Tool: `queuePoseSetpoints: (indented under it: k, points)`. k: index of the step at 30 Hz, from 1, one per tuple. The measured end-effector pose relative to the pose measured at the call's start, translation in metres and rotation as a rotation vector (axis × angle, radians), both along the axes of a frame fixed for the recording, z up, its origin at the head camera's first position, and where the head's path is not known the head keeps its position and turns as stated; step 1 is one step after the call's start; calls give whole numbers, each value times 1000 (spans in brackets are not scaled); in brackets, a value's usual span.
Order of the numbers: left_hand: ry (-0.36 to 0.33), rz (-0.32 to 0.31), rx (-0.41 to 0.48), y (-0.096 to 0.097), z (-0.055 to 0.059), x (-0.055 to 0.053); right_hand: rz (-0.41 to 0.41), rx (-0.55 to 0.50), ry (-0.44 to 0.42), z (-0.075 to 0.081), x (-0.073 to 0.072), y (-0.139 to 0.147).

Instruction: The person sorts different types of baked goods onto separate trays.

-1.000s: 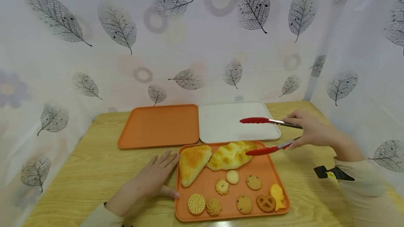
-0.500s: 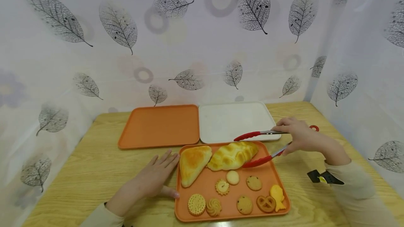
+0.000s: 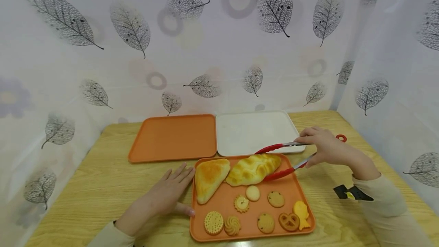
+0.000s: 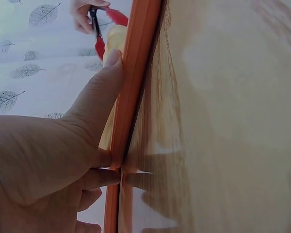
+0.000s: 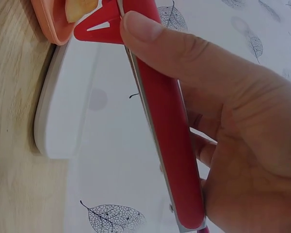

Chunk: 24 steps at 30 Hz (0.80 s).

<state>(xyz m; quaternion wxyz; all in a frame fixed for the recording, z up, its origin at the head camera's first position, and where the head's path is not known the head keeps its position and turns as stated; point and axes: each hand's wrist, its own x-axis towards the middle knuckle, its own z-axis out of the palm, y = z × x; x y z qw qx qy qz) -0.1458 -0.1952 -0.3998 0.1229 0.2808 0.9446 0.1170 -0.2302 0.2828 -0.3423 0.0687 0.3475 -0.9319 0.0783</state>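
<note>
Right hand (image 3: 324, 146): fingers curled round red-tipped tongs (image 3: 281, 174), whose arms stand apart, one tip each side of a braided loaf (image 3: 253, 169); contact unclear. Loaf: far side of near tray (image 3: 223, 199), beside a triangular bun (image 3: 210, 178). Left hand (image 3: 168, 191): fingers straight, spread, gripping nothing, touching that tray's left edge. Also on it: six round biscuits (image 3: 266, 223), one pretzel (image 3: 289, 221), one fish biscuit (image 3: 300, 214). Behind: orange tray (image 3: 178, 138), white tray (image 3: 250, 132).

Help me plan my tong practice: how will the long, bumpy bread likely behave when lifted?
The bumpy bread may resist slipping, given its ridged surface. Its left end could dip, since the red-tipped tongs flank only its right half.
</note>
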Motion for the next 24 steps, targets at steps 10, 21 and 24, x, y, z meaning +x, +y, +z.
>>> queuePoseSetpoints:
  k: [10,21,24]
  points:
    - [12,6,-11,2,-1,0,25,-23,98,3,-2,16]
    - [40,5,-23,-3,-6,-5,-6,-64,174,11,-5,24]
    - [44,3,-35,-6,-8,-4,-5,-86,197,10,-6,22]
